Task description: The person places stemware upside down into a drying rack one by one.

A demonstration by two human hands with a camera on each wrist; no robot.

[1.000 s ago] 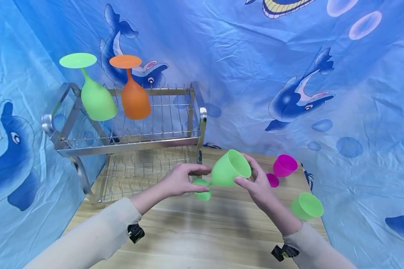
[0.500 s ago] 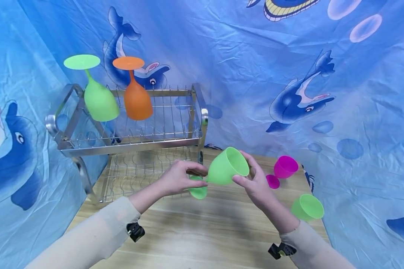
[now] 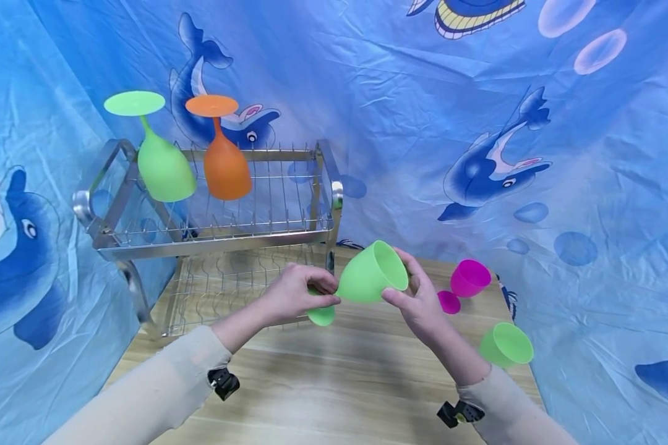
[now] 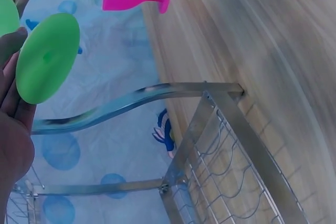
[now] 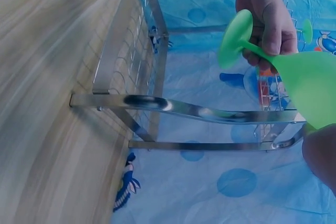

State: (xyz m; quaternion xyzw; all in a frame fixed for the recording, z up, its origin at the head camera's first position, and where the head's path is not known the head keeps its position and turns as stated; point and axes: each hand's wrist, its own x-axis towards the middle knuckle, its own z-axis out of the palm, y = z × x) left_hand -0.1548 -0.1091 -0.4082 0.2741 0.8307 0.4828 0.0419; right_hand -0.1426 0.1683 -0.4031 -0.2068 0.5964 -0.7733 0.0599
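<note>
Both hands hold a green plastic goblet (image 3: 362, 278) above the table, tilted with its mouth toward the right. My left hand (image 3: 297, 293) pinches the stem between thumb and fingers; the round foot (image 4: 48, 59) sticks out past those fingers. Around the bowl's rim side, my right hand (image 3: 420, 303) grips with the thumb in front and fingers behind. In the right wrist view the stem runs into the left fingers, and the right thumb lies against the bowl (image 5: 310, 87).
A two-tier metal dish rack (image 3: 217, 244) stands at the left. An upside-down green goblet (image 3: 164, 167) and an orange goblet (image 3: 226, 167) are on its upper tier. A magenta goblet (image 3: 470, 278) lies at the back right; another green goblet (image 3: 506, 345) is nearer on the wooden table (image 3: 312, 395).
The left thumb and fingers have closed in on the stem. The goblet and both hands have shifted slightly left, toward the rack.
</note>
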